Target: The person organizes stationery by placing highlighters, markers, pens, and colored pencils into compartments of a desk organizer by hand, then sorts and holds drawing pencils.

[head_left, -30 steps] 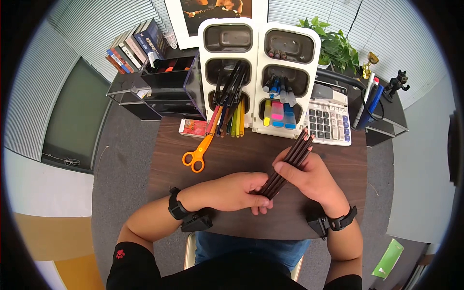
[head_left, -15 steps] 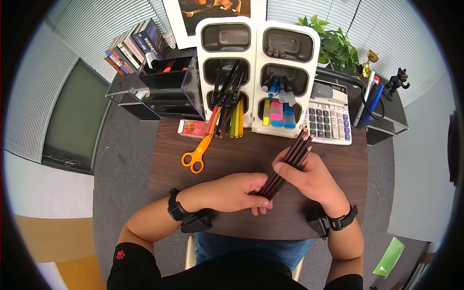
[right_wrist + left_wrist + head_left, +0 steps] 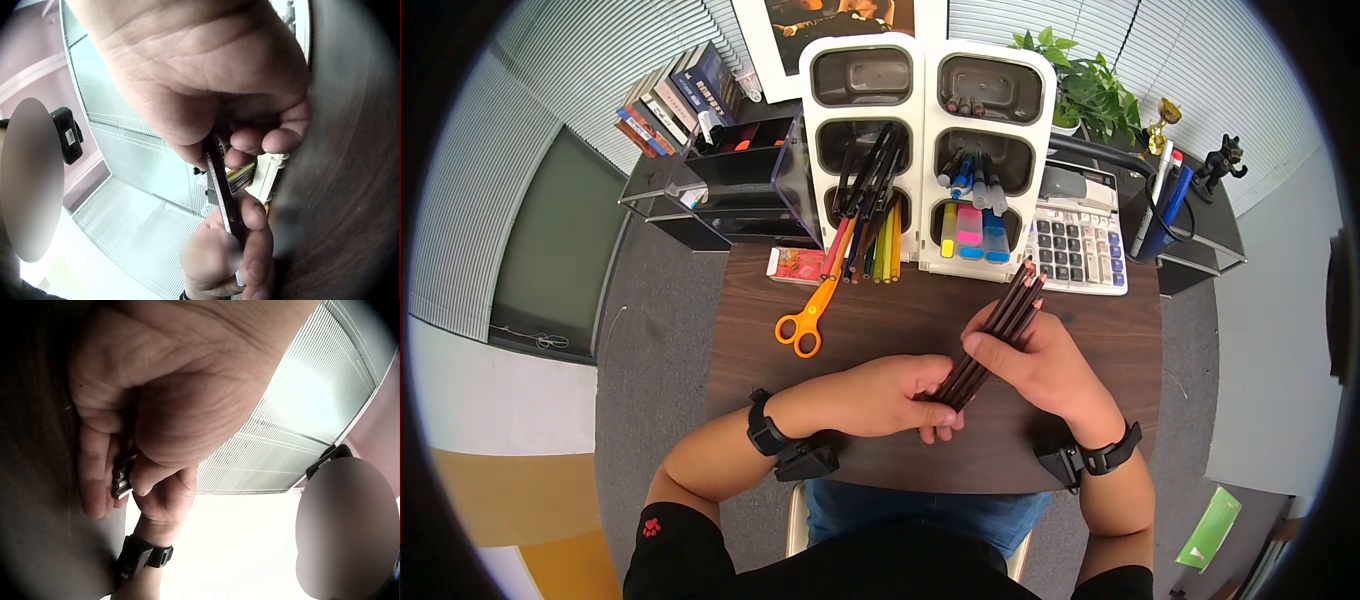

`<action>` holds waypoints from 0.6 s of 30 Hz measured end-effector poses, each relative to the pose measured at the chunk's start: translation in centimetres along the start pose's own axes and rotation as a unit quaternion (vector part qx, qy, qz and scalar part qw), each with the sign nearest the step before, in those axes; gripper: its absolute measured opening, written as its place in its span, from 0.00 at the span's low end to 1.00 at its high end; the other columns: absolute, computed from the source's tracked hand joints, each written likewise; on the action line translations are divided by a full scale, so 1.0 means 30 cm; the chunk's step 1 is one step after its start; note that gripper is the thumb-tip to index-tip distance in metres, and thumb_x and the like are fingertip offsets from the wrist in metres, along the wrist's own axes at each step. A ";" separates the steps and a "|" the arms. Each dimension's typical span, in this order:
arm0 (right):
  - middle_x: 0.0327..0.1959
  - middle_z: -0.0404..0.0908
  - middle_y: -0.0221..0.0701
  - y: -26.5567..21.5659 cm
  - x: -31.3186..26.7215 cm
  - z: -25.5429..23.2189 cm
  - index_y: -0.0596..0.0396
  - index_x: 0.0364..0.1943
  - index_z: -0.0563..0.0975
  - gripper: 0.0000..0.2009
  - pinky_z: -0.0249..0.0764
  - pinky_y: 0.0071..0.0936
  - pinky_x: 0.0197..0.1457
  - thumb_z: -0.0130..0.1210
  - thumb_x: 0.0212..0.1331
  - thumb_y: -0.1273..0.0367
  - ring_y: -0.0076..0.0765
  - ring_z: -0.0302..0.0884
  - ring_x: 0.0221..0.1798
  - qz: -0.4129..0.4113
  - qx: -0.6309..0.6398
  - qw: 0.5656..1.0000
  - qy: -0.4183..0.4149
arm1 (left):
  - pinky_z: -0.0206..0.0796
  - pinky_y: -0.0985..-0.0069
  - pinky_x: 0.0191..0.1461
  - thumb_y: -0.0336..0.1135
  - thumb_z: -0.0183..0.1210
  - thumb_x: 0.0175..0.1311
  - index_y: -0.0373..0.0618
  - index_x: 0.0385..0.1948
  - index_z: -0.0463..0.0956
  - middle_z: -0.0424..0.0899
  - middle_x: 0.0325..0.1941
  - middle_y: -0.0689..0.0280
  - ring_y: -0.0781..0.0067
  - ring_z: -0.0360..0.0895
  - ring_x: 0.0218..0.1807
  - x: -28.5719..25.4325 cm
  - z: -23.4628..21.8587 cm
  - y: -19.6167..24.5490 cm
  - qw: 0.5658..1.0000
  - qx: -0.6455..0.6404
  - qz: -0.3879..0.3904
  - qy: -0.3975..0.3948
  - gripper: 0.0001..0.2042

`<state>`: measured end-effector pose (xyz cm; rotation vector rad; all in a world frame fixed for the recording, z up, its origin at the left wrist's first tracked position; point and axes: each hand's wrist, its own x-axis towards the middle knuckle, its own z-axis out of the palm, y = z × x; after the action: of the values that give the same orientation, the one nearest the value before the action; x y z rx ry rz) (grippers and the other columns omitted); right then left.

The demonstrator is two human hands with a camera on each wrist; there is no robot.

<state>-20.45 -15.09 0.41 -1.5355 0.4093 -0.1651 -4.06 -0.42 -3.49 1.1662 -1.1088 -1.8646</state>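
A bundle of several dark pencils [image 3: 990, 345] slants above the table, sharpened pinkish-wood tips pointing away from the body. My right hand [image 3: 1045, 365] grips its upper part, thumb lying across the shafts. Lower down, my left hand [image 3: 890, 395] holds the bottom ends between thumb and fingers. The left wrist view shows the pencil ends [image 3: 123, 484] close together between the thumb and fingers. From the right wrist, the dark shafts [image 3: 222, 187] run from one hand to the other. Beyond the hands stands a white organizer [image 3: 926, 150] with dark compartments.
The organizer holds black pens [image 3: 870, 170], colored pencils [image 3: 885, 245], highlighters [image 3: 970, 230] and markers [image 3: 970, 175]. Orange scissors [image 3: 805, 325] and a pink box [image 3: 797, 264] lie left of it. A calculator [image 3: 1075, 245] and a pen holder [image 3: 1155, 225] stand right. Books [image 3: 680, 95] are at the back left.
Both hands keep the same hold on the pencils. The head view has shifted slightly, so the organizer appears a little farther left and higher.
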 end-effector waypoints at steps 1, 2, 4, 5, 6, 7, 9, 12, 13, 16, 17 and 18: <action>0.27 0.80 0.26 -0.001 0.000 0.001 0.62 0.37 0.78 0.07 0.73 0.21 0.36 0.54 0.68 0.70 0.19 0.77 0.31 -0.001 0.000 1.000 0.000 | 0.75 0.75 0.48 0.26 0.53 0.71 0.37 0.53 0.67 0.81 0.45 0.61 0.73 0.80 0.45 0.000 0.000 0.001 1.000 0.002 -0.001 0.000 0.12; 0.27 0.80 0.26 -0.001 -0.001 0.001 0.62 0.37 0.78 0.07 0.73 0.21 0.36 0.54 0.68 0.70 0.19 0.77 0.31 -0.001 0.003 1.000 0.001 | 0.75 0.75 0.48 0.26 0.53 0.71 0.37 0.53 0.67 0.81 0.45 0.61 0.73 0.80 0.45 -0.001 0.000 0.002 1.000 0.003 -0.001 0.000 0.12; 0.27 0.80 0.26 -0.001 0.000 0.001 0.62 0.37 0.78 0.07 0.73 0.21 0.36 0.54 0.68 0.70 0.19 0.77 0.31 -0.002 0.007 1.000 0.002 | 0.75 0.75 0.48 0.26 0.53 0.71 0.37 0.53 0.67 0.81 0.45 0.61 0.74 0.80 0.45 -0.002 0.000 0.002 1.000 -0.002 0.005 -0.002 0.12; 0.27 0.80 0.26 -0.003 0.001 0.001 0.62 0.37 0.78 0.07 0.73 0.21 0.36 0.54 0.68 0.70 0.19 0.77 0.31 0.002 0.009 1.000 -0.001 | 0.75 0.75 0.48 0.26 0.53 0.71 0.37 0.53 0.67 0.81 0.45 0.61 0.74 0.80 0.45 -0.002 0.000 0.003 1.000 -0.001 0.005 -0.002 0.12; 0.27 0.80 0.26 -0.003 0.000 0.001 0.62 0.37 0.78 0.07 0.73 0.21 0.36 0.54 0.68 0.70 0.19 0.77 0.31 0.006 0.010 1.000 -0.004 | 0.75 0.76 0.48 0.26 0.53 0.71 0.37 0.53 0.67 0.81 0.45 0.61 0.74 0.80 0.45 -0.003 0.002 0.004 1.000 -0.005 0.003 -0.001 0.12; 0.27 0.80 0.26 -0.001 -0.001 0.002 0.62 0.37 0.78 0.07 0.73 0.21 0.36 0.54 0.68 0.70 0.19 0.77 0.31 0.007 0.010 1.000 -0.003 | 0.75 0.76 0.48 0.26 0.53 0.71 0.37 0.53 0.67 0.81 0.45 0.61 0.74 0.80 0.45 -0.003 0.003 0.004 1.000 -0.009 0.002 0.001 0.12; 0.27 0.80 0.26 0.001 0.001 0.005 0.62 0.37 0.78 0.07 0.73 0.21 0.36 0.54 0.68 0.70 0.19 0.77 0.31 -0.001 0.022 1.000 0.001 | 0.75 0.76 0.48 0.25 0.53 0.71 0.37 0.53 0.67 0.81 0.45 0.61 0.73 0.80 0.45 -0.003 0.002 0.005 1.000 -0.003 0.003 0.001 0.12; 0.27 0.80 0.26 0.014 0.003 0.004 0.62 0.37 0.78 0.07 0.73 0.21 0.37 0.54 0.68 0.70 0.18 0.76 0.31 -0.001 -0.002 1.000 0.013 | 0.75 0.76 0.48 0.25 0.53 0.71 0.37 0.53 0.67 0.81 0.45 0.61 0.73 0.80 0.45 -0.003 0.001 0.002 1.000 0.005 0.001 0.003 0.12; 0.27 0.80 0.26 0.010 0.002 0.002 0.62 0.37 0.78 0.07 0.73 0.21 0.37 0.54 0.68 0.70 0.18 0.76 0.31 -0.001 -0.004 1.000 0.013 | 0.75 0.76 0.48 0.25 0.54 0.70 0.37 0.53 0.68 0.81 0.45 0.61 0.73 0.80 0.45 -0.001 0.001 0.003 1.000 0.007 -0.003 0.005 0.12; 0.27 0.80 0.26 0.008 0.001 0.000 0.62 0.37 0.78 0.07 0.72 0.21 0.37 0.54 0.68 0.70 0.18 0.76 0.31 0.015 0.016 1.000 0.000 | 0.75 0.76 0.48 0.25 0.53 0.70 0.37 0.53 0.67 0.81 0.45 0.61 0.73 0.80 0.45 -0.002 0.002 0.006 1.000 0.012 -0.007 0.007 0.12; 0.27 0.80 0.25 0.013 0.002 0.000 0.61 0.37 0.78 0.07 0.72 0.21 0.37 0.54 0.68 0.70 0.18 0.76 0.31 0.011 0.012 1.000 0.003 | 0.75 0.76 0.48 0.25 0.53 0.70 0.37 0.53 0.67 0.81 0.45 0.61 0.73 0.80 0.45 -0.003 0.002 0.007 1.000 0.012 -0.008 0.007 0.12; 0.27 0.80 0.25 0.018 0.002 0.000 0.61 0.37 0.78 0.07 0.72 0.21 0.37 0.54 0.68 0.70 0.18 0.76 0.31 0.008 0.009 1.000 0.006 | 0.75 0.76 0.48 0.25 0.53 0.71 0.37 0.53 0.67 0.81 0.45 0.61 0.73 0.80 0.45 -0.003 0.001 0.010 1.000 0.014 -0.005 0.005 0.13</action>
<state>-20.47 -15.08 -0.12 -1.5147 0.4275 -0.1652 -4.03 -0.45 -3.18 1.1969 -1.1286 -1.8540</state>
